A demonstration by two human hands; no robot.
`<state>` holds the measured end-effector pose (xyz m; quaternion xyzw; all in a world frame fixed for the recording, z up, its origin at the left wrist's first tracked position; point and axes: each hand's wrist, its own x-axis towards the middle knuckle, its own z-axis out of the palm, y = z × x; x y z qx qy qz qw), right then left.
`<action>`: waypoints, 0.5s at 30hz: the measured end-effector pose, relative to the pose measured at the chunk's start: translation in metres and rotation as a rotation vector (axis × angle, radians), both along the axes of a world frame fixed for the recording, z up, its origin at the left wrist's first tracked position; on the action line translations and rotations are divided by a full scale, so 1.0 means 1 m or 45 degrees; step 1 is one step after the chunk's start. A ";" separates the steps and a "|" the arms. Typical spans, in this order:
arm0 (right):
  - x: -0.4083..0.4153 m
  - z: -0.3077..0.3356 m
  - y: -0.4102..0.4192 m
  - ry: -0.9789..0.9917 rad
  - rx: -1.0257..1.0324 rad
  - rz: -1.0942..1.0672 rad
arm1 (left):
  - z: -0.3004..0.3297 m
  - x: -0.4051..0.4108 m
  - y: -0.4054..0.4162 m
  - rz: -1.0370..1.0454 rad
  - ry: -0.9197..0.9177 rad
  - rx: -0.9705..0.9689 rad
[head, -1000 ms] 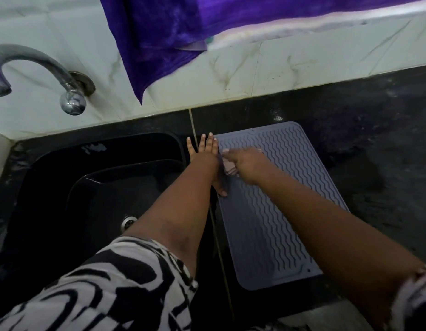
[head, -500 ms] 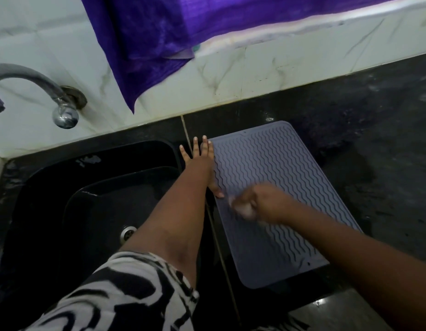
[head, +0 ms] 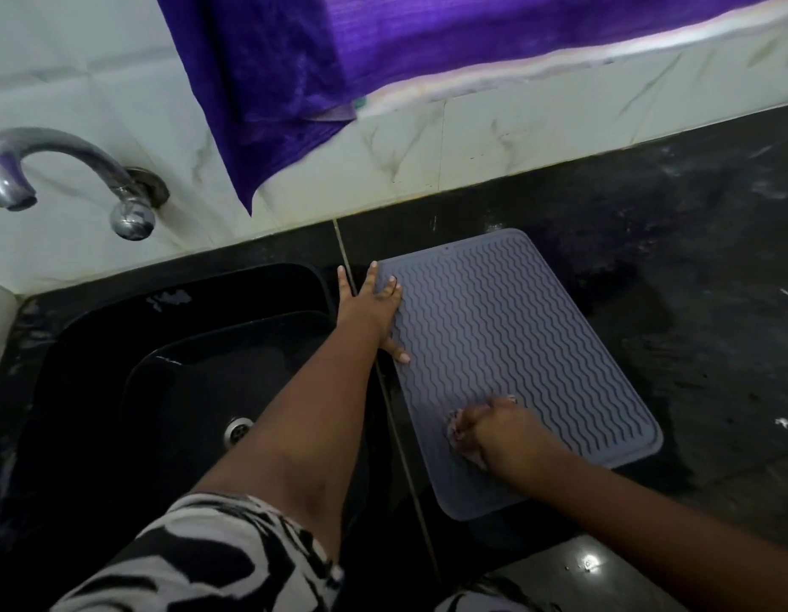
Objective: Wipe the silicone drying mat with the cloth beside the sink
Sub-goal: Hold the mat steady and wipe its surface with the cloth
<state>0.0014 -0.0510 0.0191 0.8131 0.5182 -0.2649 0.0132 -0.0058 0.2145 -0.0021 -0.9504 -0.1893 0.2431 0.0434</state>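
A grey silicone drying mat (head: pixel 502 342) with wavy ridges lies on the black counter just right of the sink. My left hand (head: pixel 370 309) rests flat with spread fingers on the mat's far left edge, thumb on the mat. My right hand (head: pixel 498 428) is closed on a small pale cloth (head: pixel 455 425) and presses it onto the near part of the mat. Only bits of the cloth show past my fingers.
A black sink (head: pixel 171 368) with a metal drain (head: pixel 237 428) lies to the left, under a chrome tap (head: pixel 70 170) on the white tiled wall. A purple towel (head: pixel 304 68) hangs above. Wet black counter (head: pixel 692 302) stretches to the right.
My right hand has dragged the cloth from the mat's far left corner down toward its near end. My left hand has stayed on the mat's far left edge.
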 end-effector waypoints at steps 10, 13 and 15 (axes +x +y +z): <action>0.014 -0.009 0.090 -0.294 -0.119 0.034 | 0.010 -0.018 -0.023 0.235 -0.153 -0.330; 0.002 -0.019 0.047 -0.355 -0.037 0.190 | 0.016 -0.009 -0.026 0.286 -0.085 -0.277; -0.012 -0.017 0.012 -0.286 -0.076 0.212 | 0.013 -0.008 -0.029 0.310 -0.099 -0.250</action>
